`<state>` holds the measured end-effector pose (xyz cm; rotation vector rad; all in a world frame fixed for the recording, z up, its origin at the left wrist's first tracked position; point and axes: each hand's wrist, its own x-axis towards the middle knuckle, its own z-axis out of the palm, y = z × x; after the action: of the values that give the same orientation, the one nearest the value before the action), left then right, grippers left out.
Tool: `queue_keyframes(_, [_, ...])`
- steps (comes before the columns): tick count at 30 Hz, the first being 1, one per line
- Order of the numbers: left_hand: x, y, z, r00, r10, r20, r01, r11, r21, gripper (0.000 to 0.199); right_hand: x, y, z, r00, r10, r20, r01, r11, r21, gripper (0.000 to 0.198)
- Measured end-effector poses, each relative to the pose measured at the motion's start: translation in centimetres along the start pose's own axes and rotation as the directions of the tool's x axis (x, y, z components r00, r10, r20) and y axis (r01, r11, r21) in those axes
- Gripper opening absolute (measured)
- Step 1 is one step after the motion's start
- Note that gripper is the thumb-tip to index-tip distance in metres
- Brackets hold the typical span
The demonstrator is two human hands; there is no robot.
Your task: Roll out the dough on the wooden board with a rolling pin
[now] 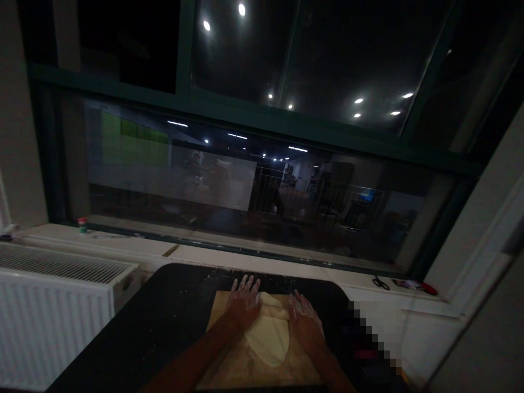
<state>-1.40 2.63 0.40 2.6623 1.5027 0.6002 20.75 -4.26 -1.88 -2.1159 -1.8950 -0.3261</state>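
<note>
A flattened, elongated sheet of pale dough (268,341) lies on a wooden board (229,371). Across its far part runs a light wooden rolling pin (275,311), whose ends are hidden under my hands. My left hand (244,299) rests palm down over the pin's left end, its floury fingers stretched forward and spread. Over the right end lies my right hand (305,314), also palm down, with floury fingers extended. The dough shows both in front of and beyond the pin.
The board sits on a black table (164,305) dusted with flour. A white radiator (53,305) stands at left. On the windowsill (213,262) are a small red-capped container (82,226) and black scissors (380,283). A dark window rises behind; a pixelated patch covers the right side.
</note>
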Motion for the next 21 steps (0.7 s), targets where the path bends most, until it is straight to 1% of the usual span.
queue_keyframes(2, [-2.6, 0.0, -0.3, 0.996, 0.084, -0.023, -0.084, 0.996, 0.004, 0.051, -2.5, 0.6, 0.7, 0.996, -0.069, -0.055, 0.072, 0.996, 0.05, 0.048])
queue_keyframes(3, [-4.1, -0.2, -0.4, 0.987, 0.156, -0.042, -0.156, 0.988, 0.015, 0.051, -3.7, 1.0, 1.0, 0.992, -0.089, -0.09, 0.097, 0.991, 0.087, 0.048])
queue_keyframes(5, [-7.0, -0.8, -0.3, 0.945, 0.314, -0.096, -0.309, 0.949, 0.06, 0.05, -5.8, 1.7, 1.6, 0.982, -0.104, -0.159, 0.129, 0.979, 0.157, 0.051])
queue_keyframes(6, [-8.3, -1.2, -0.2, 0.919, 0.38, -0.104, -0.373, 0.924, 0.087, 0.051, -6.5, 2.0, 1.7, 0.978, -0.111, -0.178, 0.144, 0.973, 0.183, 0.052])
queue_keyframes(8, [-9.9, -1.8, 0.0, 0.897, 0.421, -0.134, -0.405, 0.905, 0.127, 0.054, -7.1, 2.3, 1.7, 0.974, -0.137, -0.18, 0.174, 0.962, 0.21, 0.052])
queue_keyframes(9, [-10.1, -1.9, 0.1, 0.897, 0.419, -0.143, -0.402, 0.906, 0.134, 0.056, -6.9, 2.3, 1.6, 0.974, -0.147, -0.17, 0.182, 0.959, 0.215, 0.052])
queue_keyframes(11, [-9.2, -1.9, 0.2, 0.915, 0.372, -0.153, -0.357, 0.927, 0.116, 0.056, -5.4, 2.0, 1.0, 0.977, -0.16, -0.144, 0.188, 0.959, 0.213, 0.051])
queue_keyframes(13, [-7.0, -1.7, 0.2, 0.949, 0.282, -0.14, -0.275, 0.959, 0.066, 0.053, -2.6, 1.5, 0.3, 0.979, -0.172, -0.112, 0.191, 0.963, 0.192, 0.049])
queue_keyframes(16, [-2.5, -1.9, -0.2, 0.99, 0.14, -0.031, -0.139, 0.99, 0.02, 0.048, 2.6, 0.5, -0.3, 0.989, -0.141, -0.053, 0.147, 0.981, 0.128, 0.05])
queue_keyframes(19, [1.7, -2.8, -0.6, 0.997, 0.046, 0.066, -0.049, 0.998, 0.041, 0.042, 7.8, -0.5, -0.1, 0.995, -0.09, -0.035, 0.093, 0.991, 0.093, 0.049])
queue_keyframes(21, [3.5, -3.5, -0.7, 0.997, 0.0, 0.076, -0.004, 0.999, 0.053, 0.04, 10.5, -0.9, 0.6, 0.994, -0.104, -0.043, 0.108, 0.99, 0.09, 0.045])
